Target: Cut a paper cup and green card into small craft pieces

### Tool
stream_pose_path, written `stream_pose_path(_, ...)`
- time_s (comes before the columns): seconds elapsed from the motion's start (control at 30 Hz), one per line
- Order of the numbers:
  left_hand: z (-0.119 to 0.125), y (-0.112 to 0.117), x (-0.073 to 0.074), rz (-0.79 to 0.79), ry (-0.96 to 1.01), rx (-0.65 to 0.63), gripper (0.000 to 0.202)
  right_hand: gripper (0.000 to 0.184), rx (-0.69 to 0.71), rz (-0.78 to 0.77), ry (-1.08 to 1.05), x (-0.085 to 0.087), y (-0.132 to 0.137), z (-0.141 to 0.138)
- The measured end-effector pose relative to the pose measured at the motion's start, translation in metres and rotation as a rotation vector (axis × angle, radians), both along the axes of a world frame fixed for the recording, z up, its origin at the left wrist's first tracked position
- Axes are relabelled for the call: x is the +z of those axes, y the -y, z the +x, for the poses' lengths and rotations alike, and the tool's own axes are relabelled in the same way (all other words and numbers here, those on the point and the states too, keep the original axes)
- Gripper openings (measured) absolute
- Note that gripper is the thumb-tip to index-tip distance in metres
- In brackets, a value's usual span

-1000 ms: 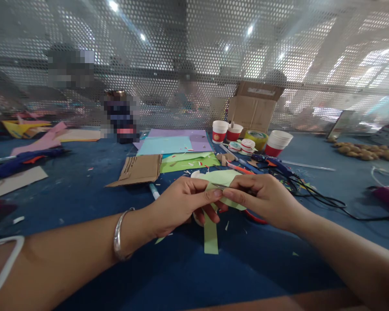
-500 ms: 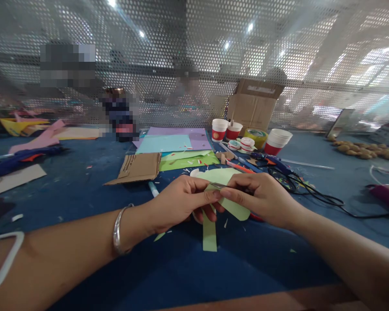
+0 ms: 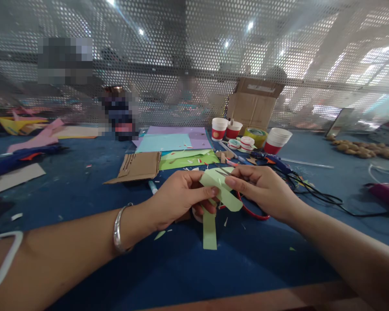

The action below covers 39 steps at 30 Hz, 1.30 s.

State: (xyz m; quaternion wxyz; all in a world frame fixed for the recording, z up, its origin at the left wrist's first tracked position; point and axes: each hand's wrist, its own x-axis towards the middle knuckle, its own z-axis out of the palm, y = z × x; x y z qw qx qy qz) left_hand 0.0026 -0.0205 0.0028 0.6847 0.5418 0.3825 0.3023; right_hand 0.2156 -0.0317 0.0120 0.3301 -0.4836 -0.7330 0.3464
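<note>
My left hand [image 3: 178, 198] pinches a pale green paper piece [image 3: 222, 194] between thumb and fingers; a green strip [image 3: 209, 231] of it hangs down toward the blue table. My right hand [image 3: 265, 190] grips red-handled scissors [image 3: 251, 211], its fingers through the loops. The blades [image 3: 222, 172] stand apart at the paper's upper edge. Both hands meet just above the table, near its middle.
Behind the hands lie a torn cardboard piece [image 3: 137, 166], green, blue and purple paper sheets [image 3: 175, 142], red-and-white paper cups [image 3: 220, 129], tape rolls [image 3: 255, 137], a glue gun with black cable [image 3: 311, 194] and a cardboard box [image 3: 254, 103]. Paper scraps dot the blue table [image 3: 84, 194]. A mesh screen stands at the back.
The scissors' blades have come apart and risen to the paper's upper edge. The green paper has tilted, and the red handle shows more below my right hand.
</note>
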Motion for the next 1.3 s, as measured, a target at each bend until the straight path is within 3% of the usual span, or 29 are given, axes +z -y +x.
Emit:
stream_pose_path(0.27,-0.0020,-0.0048,-0.0012,0.091,0.074,0.143,0.020,0.044,-0.032,-0.129,-0.218,-0.0030,-0.0016,-0.0014)
stream_pose_path(0.5,-0.0022,-0.0059,-0.0002,0.082,0.126,0.225,0.026,0.044,-0.075,-0.051,-0.209,-0.0042,-0.0045,0.0030)
stream_pose_path(0.87,-0.0016,-0.0036,-0.0026,0.021,0.201,0.145,0.027,0.045,-0.042,-0.016,-0.212,-0.0046,-0.0038,0.0033)
stream_pose_path(1.3,-0.0022,-0.0066,-0.0024,0.055,0.220,0.148,0.027,0.044,-0.061,0.014,-0.195,-0.0043,-0.0037,0.0048)
